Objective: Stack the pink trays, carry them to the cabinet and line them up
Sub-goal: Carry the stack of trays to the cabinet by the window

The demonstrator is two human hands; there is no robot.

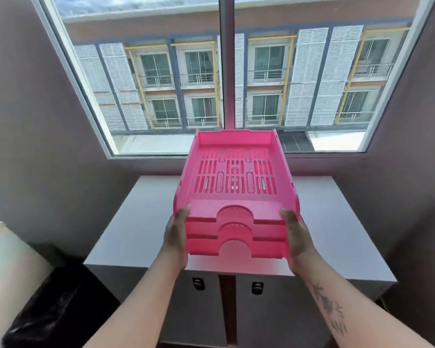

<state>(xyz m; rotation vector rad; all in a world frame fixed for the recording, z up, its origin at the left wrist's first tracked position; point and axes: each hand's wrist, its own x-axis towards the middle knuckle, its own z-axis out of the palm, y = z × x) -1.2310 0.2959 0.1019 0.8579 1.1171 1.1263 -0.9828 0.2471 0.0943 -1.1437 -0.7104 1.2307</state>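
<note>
A stack of three pink slotted trays (236,182) hangs in the air above the white cabinet (126,229), nested one on another with their notched fronts toward me. My left hand (175,237) grips the stack's left front corner. My right hand (298,237) grips the right front corner. The stack tilts slightly up at its far end, and its lower trays show only at their front lips.
The cabinet stands under a large window (224,71), between dark walls, with two doors and small dark handles (198,283) below its top. A black object (48,310) sits on the floor at the left beside a pale surface (0,247).
</note>
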